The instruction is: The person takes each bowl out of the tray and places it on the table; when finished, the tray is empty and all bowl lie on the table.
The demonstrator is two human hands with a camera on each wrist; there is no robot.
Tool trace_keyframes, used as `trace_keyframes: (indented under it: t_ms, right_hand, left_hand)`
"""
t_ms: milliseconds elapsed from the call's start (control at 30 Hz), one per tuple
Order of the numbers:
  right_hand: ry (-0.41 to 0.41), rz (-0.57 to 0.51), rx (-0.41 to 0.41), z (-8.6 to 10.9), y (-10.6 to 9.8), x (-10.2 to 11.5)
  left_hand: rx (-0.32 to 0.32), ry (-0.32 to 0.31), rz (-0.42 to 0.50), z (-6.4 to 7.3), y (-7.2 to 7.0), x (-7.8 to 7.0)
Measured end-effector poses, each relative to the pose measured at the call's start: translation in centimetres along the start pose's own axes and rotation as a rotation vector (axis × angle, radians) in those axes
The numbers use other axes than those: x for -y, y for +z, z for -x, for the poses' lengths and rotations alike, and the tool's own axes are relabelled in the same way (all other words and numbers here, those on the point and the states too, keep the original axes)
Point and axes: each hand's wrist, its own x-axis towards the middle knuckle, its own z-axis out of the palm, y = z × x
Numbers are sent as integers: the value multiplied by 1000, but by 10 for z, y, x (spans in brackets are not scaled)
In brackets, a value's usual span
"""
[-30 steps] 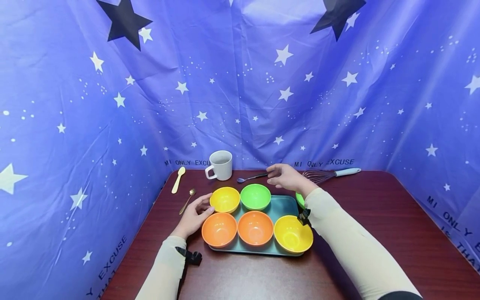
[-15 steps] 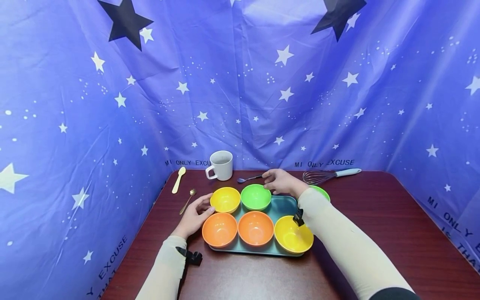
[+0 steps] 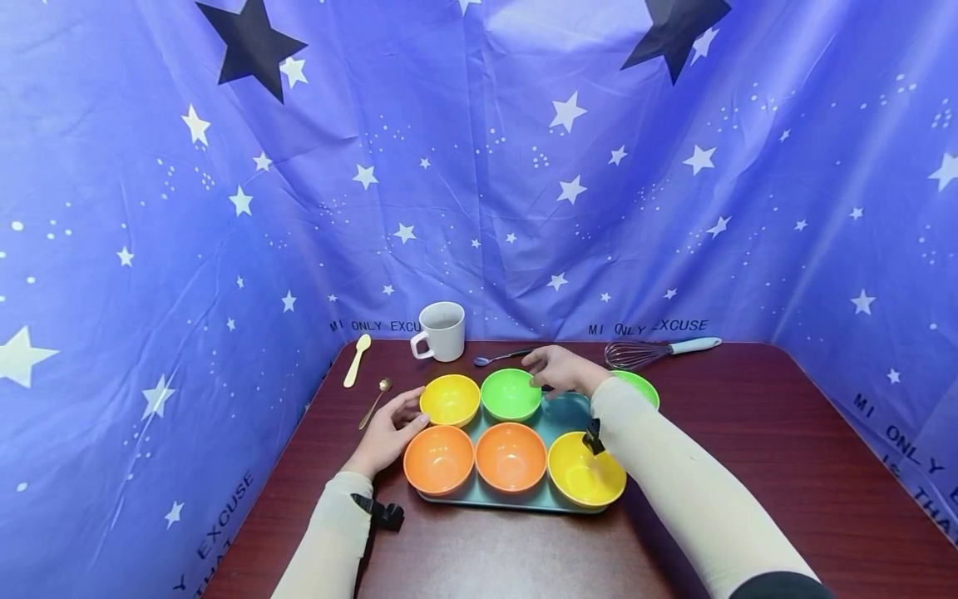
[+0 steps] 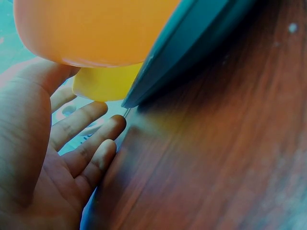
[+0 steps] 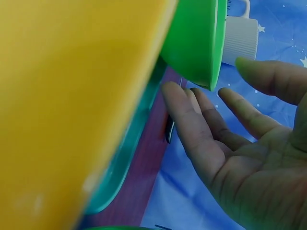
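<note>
Green bowl (image 3: pixel 511 394), one, upright in the tray's far row, middle place. Right hand (image 3: pixel 560 370): at that bowl's right rim, fingers loosely bent and grasping nothing (whether a fingertip meets the bowl cannot be told). Left hand (image 3: pixel 385 437): at the tray's left end, fingers relaxed and gripping nothing, beside the far yellow bowl (image 3: pixel 450 401) and the left orange bowl (image 3: pixel 438 462). Near row continues rightward: middle orange bowl (image 3: pixel 511 458), then near yellow bowl (image 3: pixel 580 478). Tray (image 3: pixel 554 420), teal, beneath all five. Second green bowl (image 3: pixel 639 387), right of the tray, partly behind the right sleeve (image 3: pixel 674 466). Beyond: white mug (image 3: pixel 443 333), dark-handled spoon (image 3: pixel 503 358), whisk (image 3: pixel 644 353); farther left, pale yellow spoon (image 3: pixel 358 359), gold spoon (image 3: pixel 382 388). Table (image 3: pixel 748 457), reddish-brown. Backdrop (image 3: pixel 479 166), blue, starred.
</note>
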Motion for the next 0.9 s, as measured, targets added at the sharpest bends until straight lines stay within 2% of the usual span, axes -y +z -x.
trace_keyframes:
  t_ms: [200, 533, 900]
  right_hand:
    - [-8, 12, 14, -1, 1, -2]
    - [-8, -22, 13, -1, 3, -5]
    - [2, -97, 35, -3, 3, -7]
  left_hand:
    - [-2, 0, -5, 1, 0, -2]
    - [5, -36, -3, 1, -1, -2]
    - [3, -22, -11, 0, -1, 0]
